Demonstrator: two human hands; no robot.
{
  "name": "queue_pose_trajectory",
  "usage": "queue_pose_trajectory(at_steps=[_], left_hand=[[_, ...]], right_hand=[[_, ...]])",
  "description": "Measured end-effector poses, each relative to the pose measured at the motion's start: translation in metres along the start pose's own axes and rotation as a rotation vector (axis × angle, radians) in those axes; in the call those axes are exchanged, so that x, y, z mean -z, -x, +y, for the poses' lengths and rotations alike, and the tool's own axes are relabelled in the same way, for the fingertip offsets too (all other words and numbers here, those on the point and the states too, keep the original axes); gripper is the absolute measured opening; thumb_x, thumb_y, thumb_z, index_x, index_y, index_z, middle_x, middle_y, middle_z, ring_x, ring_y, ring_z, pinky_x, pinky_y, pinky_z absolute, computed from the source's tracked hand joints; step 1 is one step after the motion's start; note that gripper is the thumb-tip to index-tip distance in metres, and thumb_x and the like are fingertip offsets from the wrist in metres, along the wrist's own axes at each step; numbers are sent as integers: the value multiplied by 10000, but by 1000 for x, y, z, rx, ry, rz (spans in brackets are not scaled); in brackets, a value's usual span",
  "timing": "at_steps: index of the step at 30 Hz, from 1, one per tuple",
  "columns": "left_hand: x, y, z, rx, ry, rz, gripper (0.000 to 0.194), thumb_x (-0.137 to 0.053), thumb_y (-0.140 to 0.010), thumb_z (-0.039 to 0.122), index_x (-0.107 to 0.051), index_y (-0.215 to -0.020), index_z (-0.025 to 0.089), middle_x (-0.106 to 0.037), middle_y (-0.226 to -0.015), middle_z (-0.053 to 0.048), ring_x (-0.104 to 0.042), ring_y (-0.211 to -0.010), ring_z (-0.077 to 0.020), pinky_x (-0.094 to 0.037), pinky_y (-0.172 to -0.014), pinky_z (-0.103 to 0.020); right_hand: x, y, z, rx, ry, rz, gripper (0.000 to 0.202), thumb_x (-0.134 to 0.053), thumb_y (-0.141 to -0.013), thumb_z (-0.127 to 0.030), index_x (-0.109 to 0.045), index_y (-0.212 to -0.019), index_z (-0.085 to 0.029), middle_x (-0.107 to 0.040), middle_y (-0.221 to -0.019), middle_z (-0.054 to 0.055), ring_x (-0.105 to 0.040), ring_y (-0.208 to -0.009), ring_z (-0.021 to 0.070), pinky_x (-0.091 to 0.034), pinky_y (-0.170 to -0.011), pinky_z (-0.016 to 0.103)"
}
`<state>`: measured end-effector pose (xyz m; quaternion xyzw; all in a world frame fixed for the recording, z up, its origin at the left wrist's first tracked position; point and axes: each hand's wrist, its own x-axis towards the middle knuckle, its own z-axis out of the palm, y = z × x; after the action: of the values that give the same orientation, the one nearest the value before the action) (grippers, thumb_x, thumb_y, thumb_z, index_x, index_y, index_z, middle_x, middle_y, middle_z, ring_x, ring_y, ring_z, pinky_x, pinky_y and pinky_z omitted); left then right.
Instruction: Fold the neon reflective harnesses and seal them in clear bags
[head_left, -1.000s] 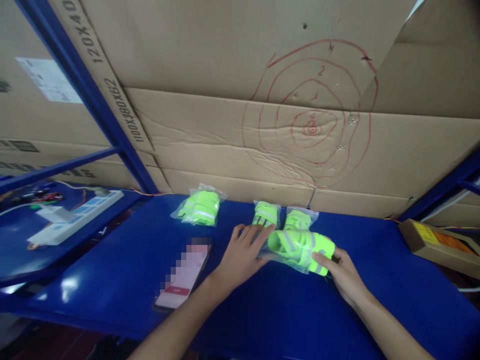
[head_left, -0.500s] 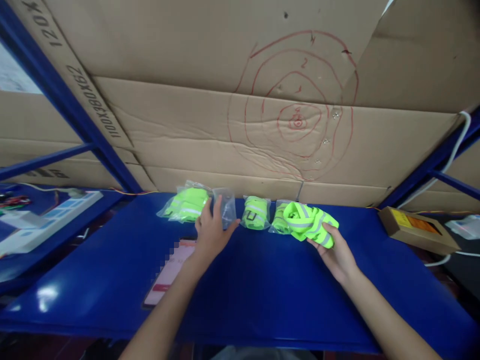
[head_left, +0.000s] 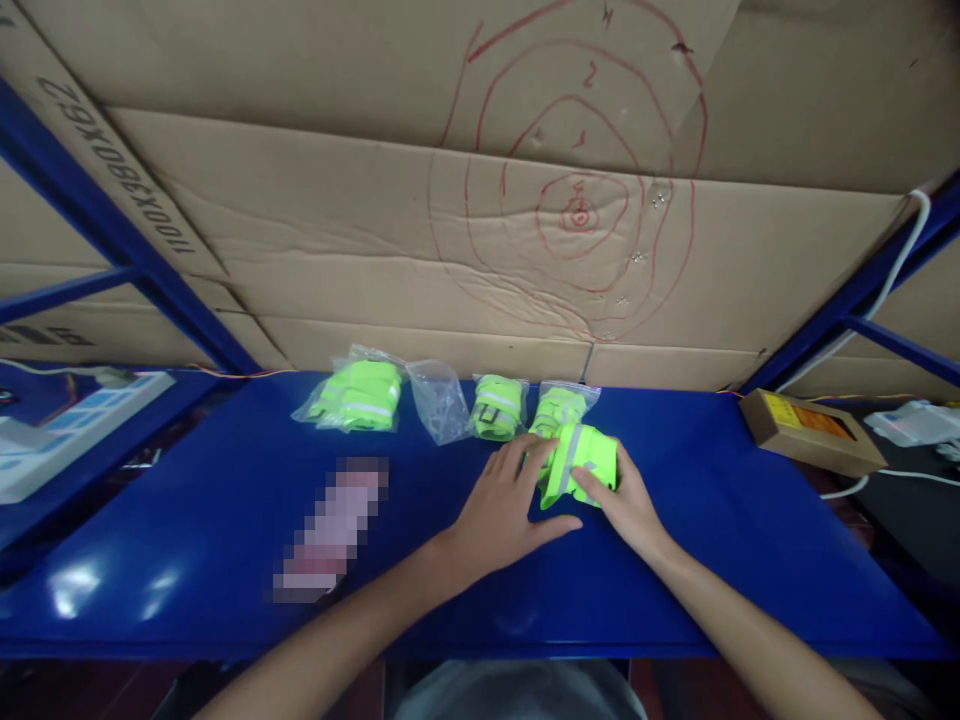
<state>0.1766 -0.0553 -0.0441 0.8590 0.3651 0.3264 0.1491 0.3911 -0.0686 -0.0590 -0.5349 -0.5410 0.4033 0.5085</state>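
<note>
My right hand (head_left: pixel 630 505) grips a folded neon-green reflective vest (head_left: pixel 589 460) with silver stripes, thumb on its near face. Just left of it, my left hand (head_left: pixel 491 510) is open, thumb apart from the fingers; its fingertips reach the vest's left edge, and I cannot tell if they touch. Behind the held vest lies a bagged green vest (head_left: pixel 559 402), partly covered. To its left stands another bagged roll (head_left: pixel 499 405) with a dark buckle. Further left are a crumpled clear plastic bag (head_left: pixel 440 400) and a larger bagged green bundle (head_left: pixel 364 390).
A phone-like flat object (head_left: pixel 334 530), pixelated, lies on the blue table (head_left: pixel 585 600). A brown box (head_left: pixel 810 430) sits at the right edge with white cables. A white power strip (head_left: pixel 97 430) is at left. Cardboard (head_left: pixel 360 250) with red rings stands behind.
My left hand has moved right, from the clear bag to beside the held vest. My right hand has brought the vest left and nearer, and it looks more compactly folded. The view has shifted slightly.
</note>
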Motion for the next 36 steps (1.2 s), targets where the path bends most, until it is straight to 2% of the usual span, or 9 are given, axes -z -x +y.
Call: queue_pose_trajectory(at_steps=[4,7,12,14,16,19,27,33,36], left_hand=[[-22,2,-2,173,360,-9,972,-769,-792,675,-342,-1560,259,-346,-1590,-195,-339,-1519,-377,-348,-1225,-639],[-23,4,-5,379,773,17,912,-752,-795,697,-385,-1527,296,-316,-1623,-169,-369,-1510,-365,-467,-1147,-575],[-14,0,-9,844,1518,68,772,-793,-817,592,-443,-1441,302,-649,-1348,-75,-685,-1170,-217,-607,-888,-310],[-13,-3,-11,961,1567,116,785,-888,-749,415,-482,-1407,280,-727,-1133,-37,-730,-970,-175,-600,-770,-252],[-12,-4,-13,990,1578,134,850,-911,-687,247,-485,-1422,265,-745,-1018,-15,-735,-858,-161,-592,-718,-238],[-8,-7,-12,973,1591,179,851,-892,-684,190,-492,-1433,245,-758,-1049,-27,-743,-837,-164,-601,-722,-247],[-2,-8,-15,858,1636,247,713,-877,-765,252,-559,-1403,256,-735,-1216,-53,-740,-965,-178,-612,-810,-266],[6,-8,-16,741,1663,179,918,-871,-643,70,-528,-1459,315,-643,-1405,-46,-695,-1135,-208,-578,-919,-294],[6,-6,-18,701,1600,160,966,-867,-602,40,-527,-1459,329,-654,-1331,-44,-684,-1086,-186,-551,-886,-268]], right_hand=[[-1,4,11,395,359,-8,752,-775,-869,-470,-411,-1488,-246,-455,-1546,170,-483,-1436,341,-441,-1181,540],[0,6,13,581,524,-105,640,-701,-946,-352,-422,-1519,-291,-318,-1624,169,-461,-1463,335,-452,-1186,529],[-6,15,5,813,748,-392,593,-509,-1008,-120,-458,-1542,-374,-328,-1612,119,-434,-1489,293,-516,-1131,446],[-10,19,1,905,740,-453,563,-539,-1020,-179,-445,-1550,-345,-362,-1589,138,-437,-1485,292,-502,-1141,440],[-11,22,0,953,701,-433,643,-654,-984,-407,-408,-1567,-293,-399,-1553,175,-451,-1463,334,-453,-1177,510],[-6,21,1,878,704,-314,819,-695,-912,-588,-346,-1587,-284,-425,-1525,190,-443,-1443,390,-403,-1173,607],[2,13,-3,558,616,-111,561,-546,-1033,-390,-363,-1554,-291,-404,-1558,149,-383,-1500,325,-395,-1204,535],[-1,8,4,388,341,61,429,-417,-1083,-371,-441,-1495,-254,-563,-1447,129,-533,-1371,268,-465,-1138,495],[3,0,6,176,108,14,427,-488,-1050,-430,-487,-1453,-289,-648,-1331,101,-674,-1089,239,-575,-929,432]])
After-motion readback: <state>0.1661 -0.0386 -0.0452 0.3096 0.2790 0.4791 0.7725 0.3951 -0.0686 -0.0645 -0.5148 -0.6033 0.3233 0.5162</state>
